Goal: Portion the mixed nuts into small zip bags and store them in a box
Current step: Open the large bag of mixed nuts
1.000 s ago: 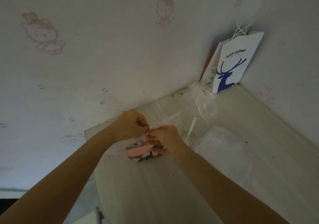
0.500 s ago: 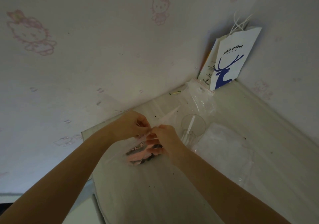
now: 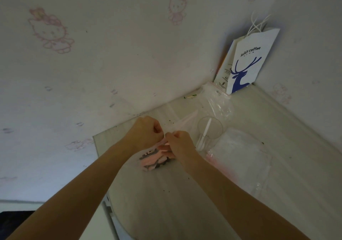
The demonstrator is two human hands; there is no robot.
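Zip bag [image 3: 155,161] hangs over the desk [image 3: 166,202], below our fingers [image 3: 169,151]; left hand [image 3: 146,134] and right hand [image 3: 180,145] both pinch its top (long axis running side to side between them), so closing likely means sliding apart.

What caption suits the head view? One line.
Left hand and right hand pinch the top of a small filled zip bag over the table; clear cup and paper bag behind.

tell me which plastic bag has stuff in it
The small bag pinched by left hand and right hand: pink and dark contents show. The far bag and the right pile look empty.
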